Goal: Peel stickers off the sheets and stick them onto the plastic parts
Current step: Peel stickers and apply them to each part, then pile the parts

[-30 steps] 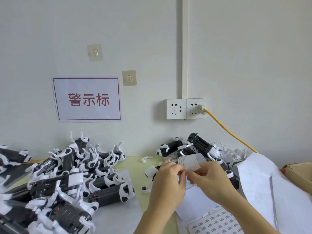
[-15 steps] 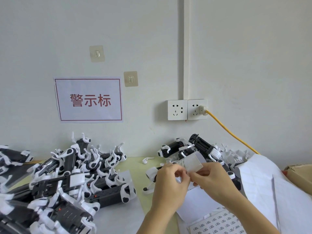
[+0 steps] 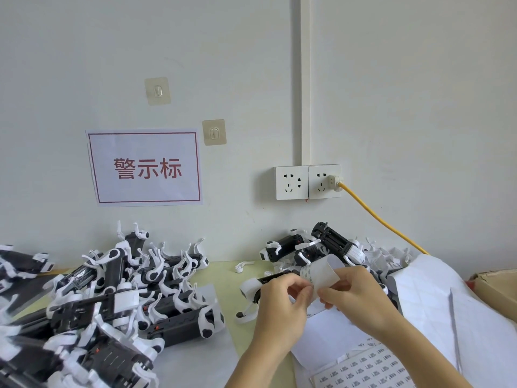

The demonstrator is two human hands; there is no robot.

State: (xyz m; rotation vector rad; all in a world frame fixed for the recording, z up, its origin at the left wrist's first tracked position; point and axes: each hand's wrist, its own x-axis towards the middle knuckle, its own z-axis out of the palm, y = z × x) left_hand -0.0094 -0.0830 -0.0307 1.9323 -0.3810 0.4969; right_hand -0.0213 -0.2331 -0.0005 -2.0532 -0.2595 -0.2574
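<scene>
My right hand (image 3: 361, 296) holds a curled white sticker strip (image 3: 321, 271) above the table, its end bent upward. My left hand (image 3: 282, 306) pinches at the strip's lower edge with thumb and fingertips; whether a sticker is between them is hidden. A black and white plastic part (image 3: 260, 284) lies just behind my left hand. A big pile of the same black and white parts (image 3: 112, 298) fills the left of the table, and a smaller pile (image 3: 321, 245) sits at the wall behind my hands. A printed sticker sheet (image 3: 363, 368) lies at the bottom edge.
Large white backing sheets (image 3: 447, 303) spread across the right side, next to a cardboard box (image 3: 498, 287). A yellow cable (image 3: 380, 219) runs from the wall socket (image 3: 324, 182) down behind the sheets. A red-bordered paper sign (image 3: 145, 168) hangs on the wall. The yellow-green table (image 3: 223, 278) shows between the piles.
Both hands stayed together on the strip, with the fingers shifting slightly along its lower edge. The view moved a little.
</scene>
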